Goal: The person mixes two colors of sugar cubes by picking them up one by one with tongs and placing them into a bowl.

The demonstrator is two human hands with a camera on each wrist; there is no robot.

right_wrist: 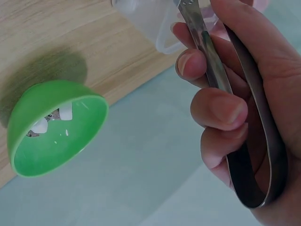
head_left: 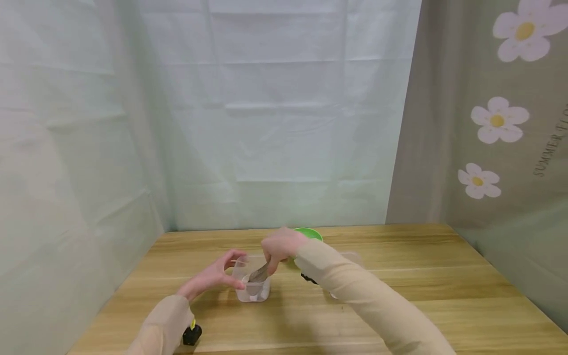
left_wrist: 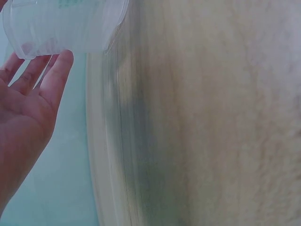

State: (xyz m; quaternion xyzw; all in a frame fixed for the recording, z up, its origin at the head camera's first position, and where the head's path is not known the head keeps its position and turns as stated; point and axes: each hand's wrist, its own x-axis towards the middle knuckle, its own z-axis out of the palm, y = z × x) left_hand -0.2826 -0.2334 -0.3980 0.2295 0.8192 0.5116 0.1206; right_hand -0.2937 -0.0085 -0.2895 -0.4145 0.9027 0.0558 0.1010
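A clear plastic container [head_left: 263,295] stands on the table, with a few pale pieces low inside it. My left hand [head_left: 212,276] holds it from the left, thumb on the near side and fingers at the far rim; the left wrist view shows fingertips against the container [left_wrist: 70,33]. Metal tongs [right_wrist: 277,162] are gripped in my right hand [head_left: 283,245], fingers wrapped about both arms. Their lower end reaches down into the container, tips blurred behind the plastic. Beyond the right hand sits a green bowl [right_wrist: 51,94] with white chunks and dark bits inside.
Another clear container [head_left: 352,257] is mostly hidden behind my right forearm. A black object [head_left: 307,278] shows beside that sleeve. Near my left sleeve lies a small black object with a yellow part [head_left: 192,335]. Pale curtains surround the wooden table [head_left: 443,276].
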